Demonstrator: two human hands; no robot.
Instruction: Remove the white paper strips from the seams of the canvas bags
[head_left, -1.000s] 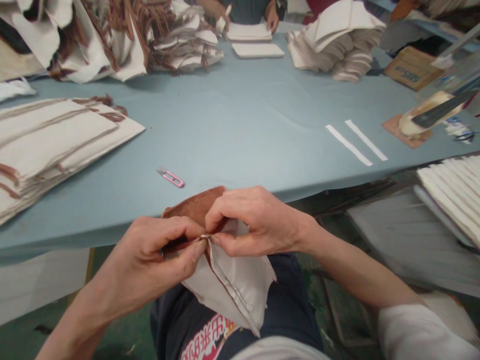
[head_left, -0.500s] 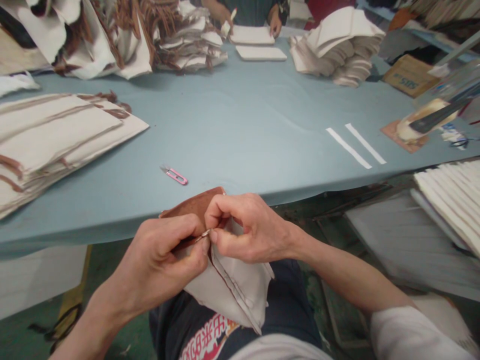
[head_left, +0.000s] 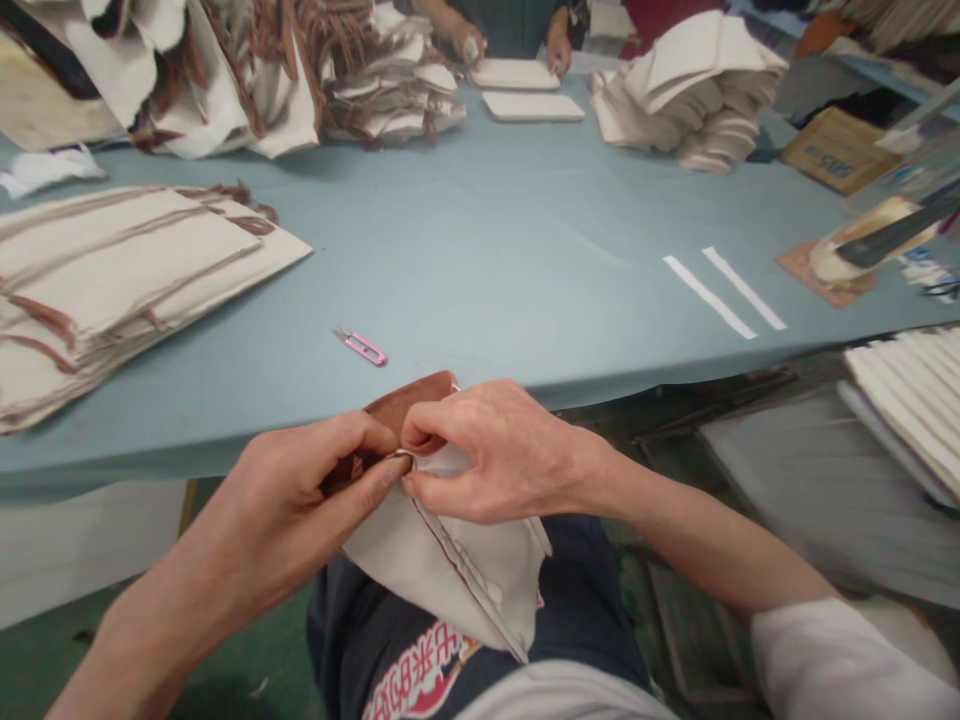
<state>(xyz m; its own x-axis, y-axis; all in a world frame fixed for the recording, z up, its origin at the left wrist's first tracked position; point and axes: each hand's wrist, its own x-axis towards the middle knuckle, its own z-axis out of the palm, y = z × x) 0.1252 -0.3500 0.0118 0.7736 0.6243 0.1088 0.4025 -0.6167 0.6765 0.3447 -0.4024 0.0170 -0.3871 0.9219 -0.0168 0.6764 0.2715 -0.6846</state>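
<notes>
Hands (head_left: 495, 455) slightly shifted, pale piece (head_left: 491, 560) between.

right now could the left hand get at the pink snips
Probably yes: the pink snips lie uncovered on the table, just beyond the work, with nothing over them. But the left hand is pinching the piece, so it would likely have to let go first.

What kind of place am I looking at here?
Probably a leather or bag sewing workshop: pink thread snips on a long blue-covered table, stacks of cut white-and-brown pieces, and a co-worker's hands at the far side.
</notes>
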